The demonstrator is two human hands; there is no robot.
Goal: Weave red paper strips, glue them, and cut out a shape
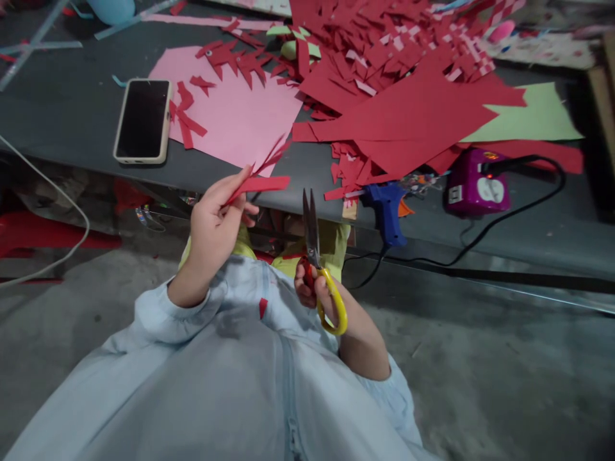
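Red paper strips [264, 184] are pinched in my left hand [216, 218], their ends fanning out to the right just over the table's front edge. My right hand [314, 288] grips yellow-handled scissors [335, 307], blades pointing up and away from me and nearly closed. Some red also shows between the fingers of that hand; I cannot make out whether it is paper or part of the scissors. Beyond my left hand lies a pink paper sheet [235, 121] with cut red paper pieces [186, 115] on it. A small red scrap [262, 308] rests on my jacket.
A phone [143, 121] lies left of the pink sheet. Large red sheets [398, 121] and a heap of folded red pieces [375, 38] cover the back right. A blue glue gun [388, 214] sits at the front edge, near a purple box [475, 186] with a black cable.
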